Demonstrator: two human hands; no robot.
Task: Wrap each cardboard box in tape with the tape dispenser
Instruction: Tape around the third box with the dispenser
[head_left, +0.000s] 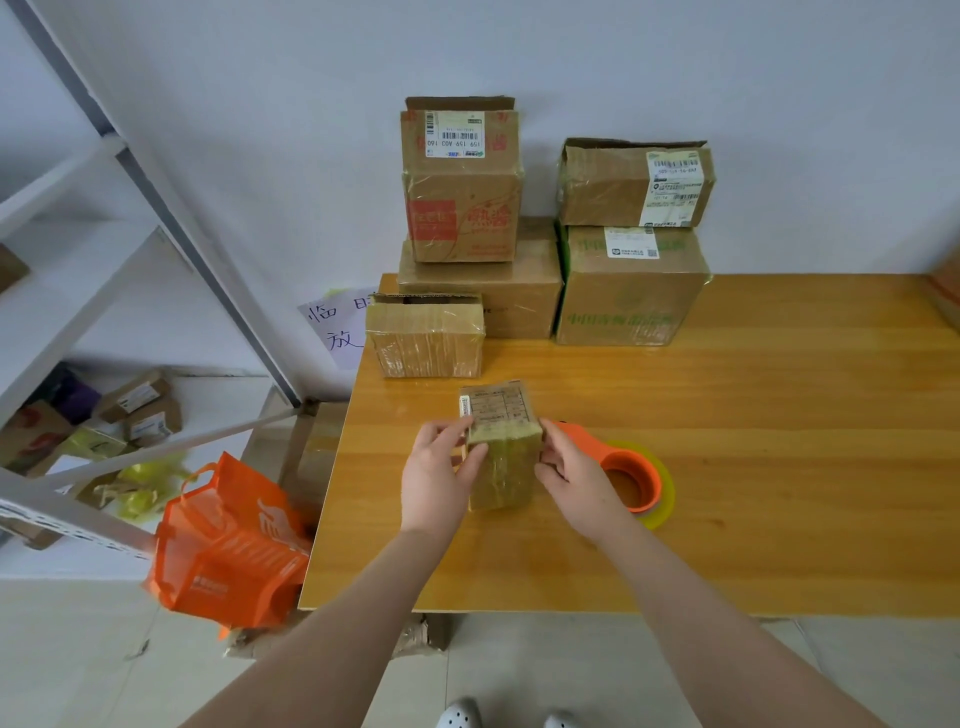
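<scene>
A small cardboard box (502, 447), covered in shiny tape and bearing a printed label on top, stands on the wooden table (727, 467). My left hand (441, 475) grips its left side, thumb on the front face. Fingers of my right hand (574, 475) curl round its right side. The orange tape dispenser (631, 475), loaded with a yellowish tape roll, lies on the table just right of my right hand, partly hidden behind it.
Several taped cardboard boxes (462, 182) are stacked against the wall at the table's back, and one smaller box (426, 338) stands in front of them. An orange bag (228, 545) hangs off the table's left edge. A metal shelf (104, 312) with parcels stands at left.
</scene>
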